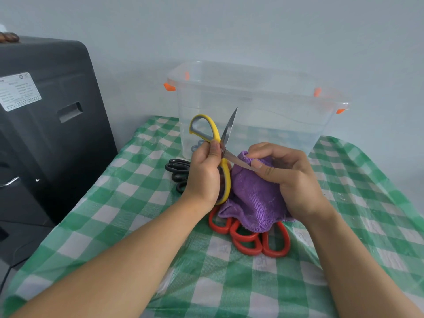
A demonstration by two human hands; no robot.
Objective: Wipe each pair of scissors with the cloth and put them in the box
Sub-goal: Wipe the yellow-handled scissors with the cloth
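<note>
A pair of yellow-handled scissors [212, 143] is held above the middle of the table [110, 203], which is covered with a green and white checked cloth. The scissors are spread wide: 1 blade points up towards the far edge, the other runs right into the purple cloth [254, 198]. The left hand [203, 173] is closed around the scissors near the pivot, thumb pressed on the yellow handle, with the lower handle loop showing at its right side. The right hand [291, 177] is bunched around the purple cloth, and the lower blade is pinched through the cloth between thumb and forefinger. The cloth hangs down from that hand over the red-handled scissors [250, 239], which lie on the table towards the near edge; at least 2 pairs are seen, their blades hidden. Black-handled scissors [179, 171] lie just left of the left hand. A clear plastic box [257, 111] with orange clips stands at the far edge, and dark handles are visible inside at its left corner. A black appliance [46, 125] stands left of the table.
</note>
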